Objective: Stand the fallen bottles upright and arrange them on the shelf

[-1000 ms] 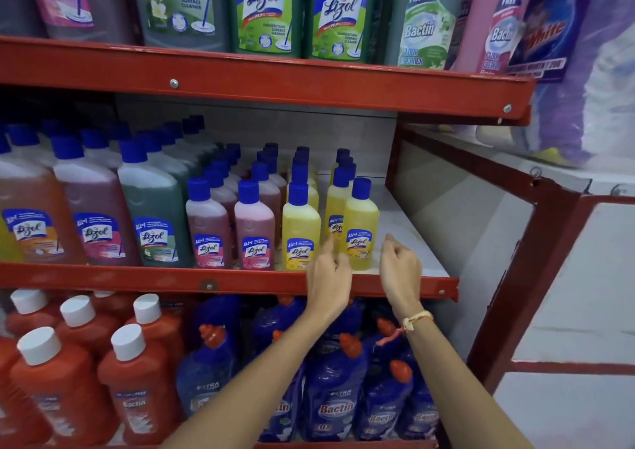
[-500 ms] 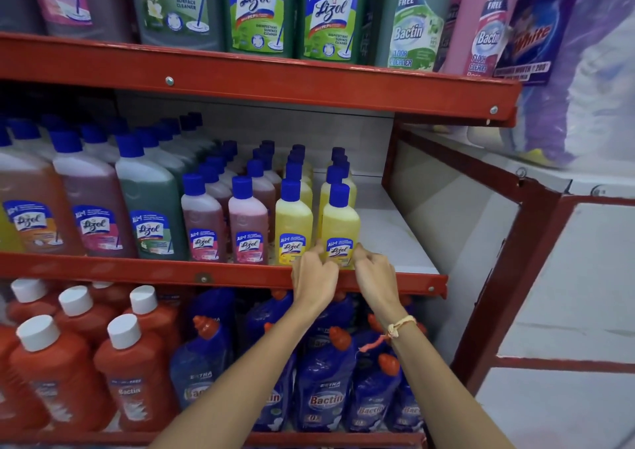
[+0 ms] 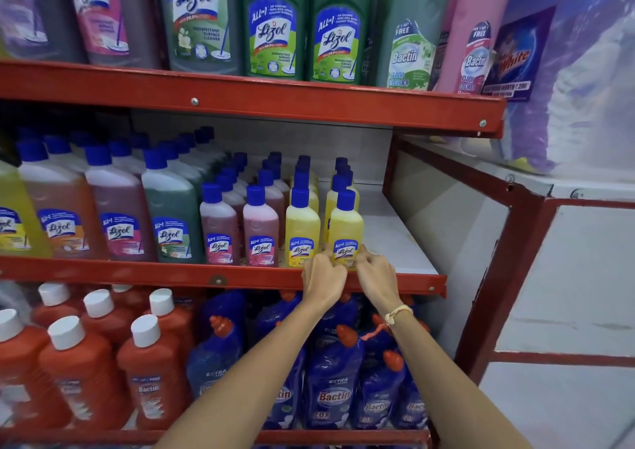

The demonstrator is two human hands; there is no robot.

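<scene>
A small yellow Lizol bottle [image 3: 345,225] with a blue cap stands upright at the front right of the middle shelf [image 3: 171,271]. It heads the rightmost yellow row, beside another yellow bottle [image 3: 301,228]. My left hand [image 3: 324,280] curls its fingers against the bottle's lower left side. My right hand [image 3: 376,276] pinches its lower right side. Both hands rest over the shelf's red front lip. Every bottle in view on this shelf stands upright.
Small pink bottles [image 3: 260,225] and large Lizol bottles [image 3: 171,214] fill the shelf to the left. Bare white shelf board [image 3: 395,239] lies right of the yellow row. Tall bottles line the upper shelf [image 3: 275,104]. Blue Bactin bottles [image 3: 333,380] and orange bottles [image 3: 82,369] stand below.
The yellow bottle has shifted left and forward into line at the front of its row. Both hands dropped from beside its body to its base at the shelf lip.
</scene>
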